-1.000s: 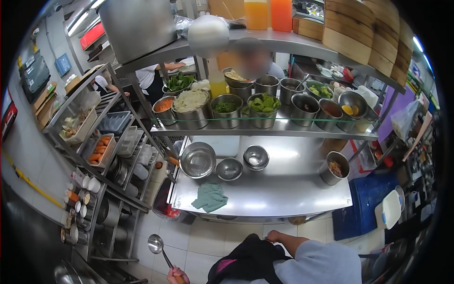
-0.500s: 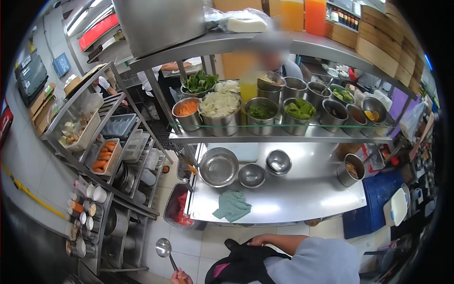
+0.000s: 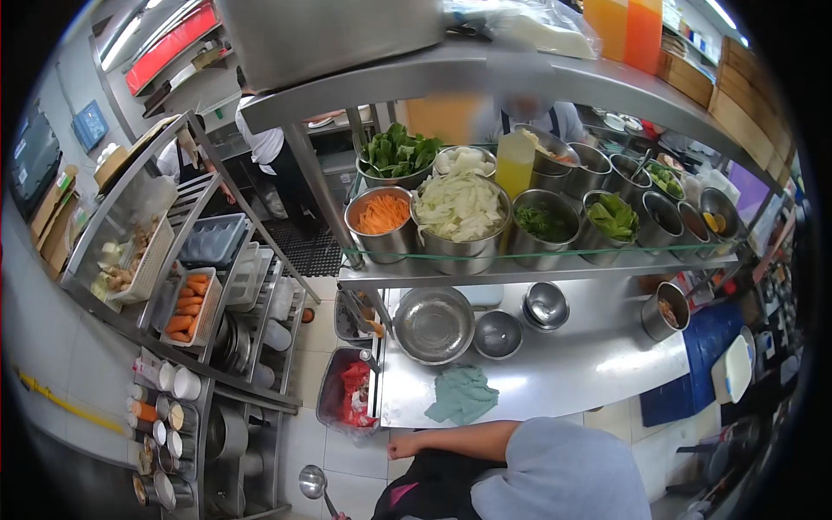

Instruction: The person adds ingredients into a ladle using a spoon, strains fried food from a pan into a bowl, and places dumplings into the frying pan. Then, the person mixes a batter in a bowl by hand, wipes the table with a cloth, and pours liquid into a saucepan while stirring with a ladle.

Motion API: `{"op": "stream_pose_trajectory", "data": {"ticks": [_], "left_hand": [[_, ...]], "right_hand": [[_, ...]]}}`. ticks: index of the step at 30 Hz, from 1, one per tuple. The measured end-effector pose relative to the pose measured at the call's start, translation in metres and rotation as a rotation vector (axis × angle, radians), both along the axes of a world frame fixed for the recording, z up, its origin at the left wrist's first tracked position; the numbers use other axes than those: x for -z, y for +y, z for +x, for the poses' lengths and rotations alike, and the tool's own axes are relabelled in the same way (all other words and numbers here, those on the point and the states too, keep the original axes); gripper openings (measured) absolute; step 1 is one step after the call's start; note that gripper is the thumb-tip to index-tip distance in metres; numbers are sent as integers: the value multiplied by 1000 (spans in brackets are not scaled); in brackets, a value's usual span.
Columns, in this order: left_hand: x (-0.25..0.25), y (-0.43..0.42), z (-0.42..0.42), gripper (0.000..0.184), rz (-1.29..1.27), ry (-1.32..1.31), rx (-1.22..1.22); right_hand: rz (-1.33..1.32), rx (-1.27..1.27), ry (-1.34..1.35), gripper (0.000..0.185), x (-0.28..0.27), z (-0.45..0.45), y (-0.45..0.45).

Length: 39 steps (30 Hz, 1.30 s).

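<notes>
At the bottom edge, my left hand (image 3: 341, 516) is mostly cut off by the frame. It is closed round the handle of a metal ladle (image 3: 313, 482), whose round bowl points up over the floor tiles. My right hand (image 3: 404, 445) reaches across in front of my black apron (image 3: 433, 485), with its fingers curled and nothing showing in them. Just beyond it lie the steel worktable (image 3: 589, 373) and a crumpled green cloth (image 3: 461, 394). A wide metal bowl (image 3: 433, 325) and smaller bowls (image 3: 498, 334) stand farther back, apart from both hands.
Above the table, a shelf (image 3: 537, 268) bears metal pots of shredded carrot (image 3: 381, 215), cut cabbage (image 3: 461, 206) and greens (image 3: 611, 217). A bin (image 3: 329, 394) with red plastic stands at the table's left end. A storage rack (image 3: 217, 364) is on the left. Other people (image 3: 269, 130) stand behind.
My view has shifted, so the table and shelf sit farther right. My right hand has moved left, away from the apron. The ladle is lower in view, still in my left hand.
</notes>
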<state>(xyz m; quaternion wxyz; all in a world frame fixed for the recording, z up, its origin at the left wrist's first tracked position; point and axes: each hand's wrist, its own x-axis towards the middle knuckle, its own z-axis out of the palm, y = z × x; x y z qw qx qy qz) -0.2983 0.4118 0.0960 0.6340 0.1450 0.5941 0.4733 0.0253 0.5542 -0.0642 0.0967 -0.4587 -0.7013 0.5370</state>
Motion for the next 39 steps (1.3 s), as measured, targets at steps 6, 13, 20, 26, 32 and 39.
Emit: {"op": "stream_pose_trajectory", "data": {"ticks": [6,13,20,26,32,39], "left_hand": [[14,67,-33,36,-219,57,131],[29,124,-84,33,-348,83,249],[100,158,-168,25,-404,-444,133],[60,110,-198,21,-301,-821,-97],[14,44,-226,23,-303,-630,-296],[-10,-7,-250,25,-175,-566,-372]], "right_hand": [[-324,-496,-325,55,60,13,-46],[-821,209,-257,69,34,21,-71],[-1148,207,-355,79,116,-17,-84],[-277,-90,-670,57,34,-78,-4],[-148,91,-38,40,-43,-224,108],[72,191,454,43,-122,-429,305]]}}
